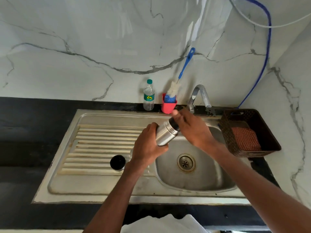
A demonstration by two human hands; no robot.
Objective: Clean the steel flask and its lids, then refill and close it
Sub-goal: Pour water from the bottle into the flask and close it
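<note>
1. Right now the person holds the steel flask (165,135) tilted over the sink bowl (193,172), its mouth pointing up toward the tap (199,96).
2. Their left hand (148,145) is wrapped round the flask's lower body; the right hand (191,130) curls over the dark inner lid (173,122) at the neck, seemingly twisting it.
3. My guess is the step in hand is unscrewing that inner lid. Next it calls for a firm turn, then setting the lid down.
4. A black outer cap (117,162) stands on the ribbed drainboard (101,145), left of the bowl.
5. Behind the bowl, a red holder (168,105) keeps a blue-handled bottle brush (180,76), with a plastic water bottle (149,96) just beside it.
6. Right of the bowl sits a brown basket (262,132) holding a checked cloth (245,138). Nothing blocks the tap.
</note>
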